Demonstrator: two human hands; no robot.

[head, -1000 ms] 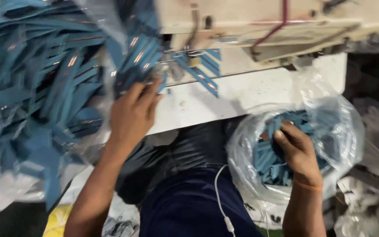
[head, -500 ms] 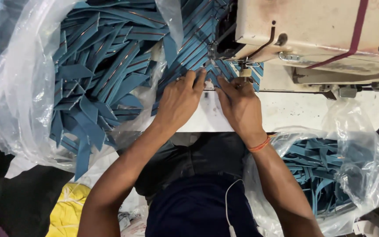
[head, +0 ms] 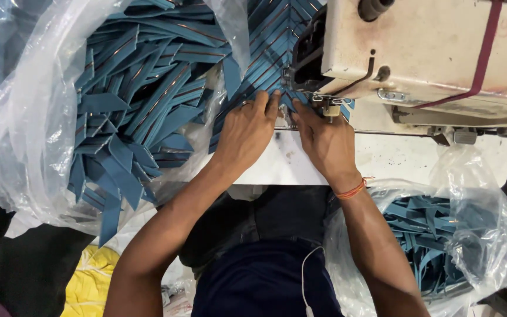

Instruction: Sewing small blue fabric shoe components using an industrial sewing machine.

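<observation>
Both hands press a blue fabric strip point(head: 283, 101) flat on the white machine bed point(head: 277, 164), right at the needle area of a cream sewing machine point(head: 429, 53). My left hand point(head: 244, 132) lies on the strip's left side, fingertips at the presser foot. Beside it, my right hand point(head: 324, 141) has its fingers on the strip just under the foot point(head: 327, 104). An orange thread band circles the right wrist. Sewn blue strips point(head: 265, 41) trail away behind the needle.
A large clear plastic bag point(head: 24, 135) heaped with blue strips point(head: 136, 100) fills the left. A second clear bag point(head: 470, 235) holding blue strips sits at the lower right. A yellow cloth point(head: 89, 282) lies low on the left. A white cord point(head: 306, 282) hangs over my lap.
One second ago my right hand was inside the lower right bag and my left held strips up. Both hands have since come together at the needle with a strip.
</observation>
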